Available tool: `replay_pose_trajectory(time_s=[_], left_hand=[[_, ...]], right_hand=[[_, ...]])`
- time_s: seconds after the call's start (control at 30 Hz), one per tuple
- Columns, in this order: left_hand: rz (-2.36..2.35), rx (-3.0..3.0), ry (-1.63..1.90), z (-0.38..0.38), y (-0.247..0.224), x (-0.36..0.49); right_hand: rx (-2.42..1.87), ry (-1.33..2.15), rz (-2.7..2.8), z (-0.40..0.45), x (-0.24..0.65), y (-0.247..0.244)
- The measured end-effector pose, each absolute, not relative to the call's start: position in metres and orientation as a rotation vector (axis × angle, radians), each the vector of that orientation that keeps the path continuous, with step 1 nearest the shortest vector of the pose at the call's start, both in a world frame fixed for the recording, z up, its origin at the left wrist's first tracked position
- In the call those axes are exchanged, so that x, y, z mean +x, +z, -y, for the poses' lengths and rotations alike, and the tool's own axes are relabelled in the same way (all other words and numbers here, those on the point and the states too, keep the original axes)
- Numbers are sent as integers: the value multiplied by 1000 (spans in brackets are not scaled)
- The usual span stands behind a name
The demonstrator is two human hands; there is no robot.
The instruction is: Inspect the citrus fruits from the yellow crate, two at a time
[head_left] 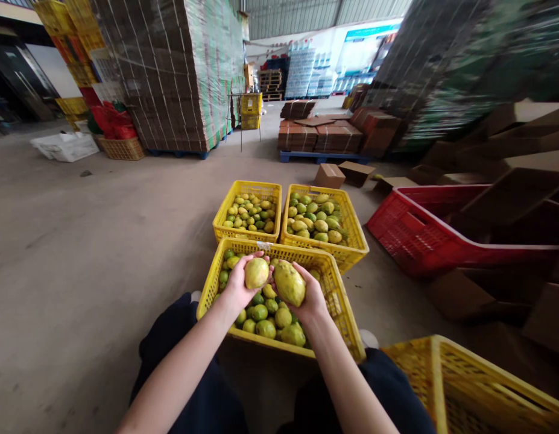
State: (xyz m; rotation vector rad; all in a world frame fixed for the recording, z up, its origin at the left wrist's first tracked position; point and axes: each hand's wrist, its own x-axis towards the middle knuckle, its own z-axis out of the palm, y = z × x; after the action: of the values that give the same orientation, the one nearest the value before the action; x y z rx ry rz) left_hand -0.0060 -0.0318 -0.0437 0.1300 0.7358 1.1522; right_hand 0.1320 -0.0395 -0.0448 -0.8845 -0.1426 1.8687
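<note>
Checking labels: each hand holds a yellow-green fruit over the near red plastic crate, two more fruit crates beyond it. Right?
Not quite: the head view shows the near plastic crate is yellow, not red. The left hand and right hand each hold a yellow-green fruit over it.

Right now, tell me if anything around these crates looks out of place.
The red crate on the right sits tilted among loose cardboard boxes. The three yellow crates of fruit stand level, and nothing has spilled.

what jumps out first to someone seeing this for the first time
Two yellow-green fruits, one in the left hand and a larger one in the right hand, above the near yellow crate of fruit. Beyond it sit two more fruit-filled yellow crates; a tipped red crate lies right.
</note>
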Motion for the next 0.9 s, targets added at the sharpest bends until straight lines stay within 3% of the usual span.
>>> replay_pose_trajectory(time_s=[0.9], left_hand=[[-788, 74, 1160, 31, -46, -4]], right_hand=[[-922, 1849, 112, 40, 132, -48]])
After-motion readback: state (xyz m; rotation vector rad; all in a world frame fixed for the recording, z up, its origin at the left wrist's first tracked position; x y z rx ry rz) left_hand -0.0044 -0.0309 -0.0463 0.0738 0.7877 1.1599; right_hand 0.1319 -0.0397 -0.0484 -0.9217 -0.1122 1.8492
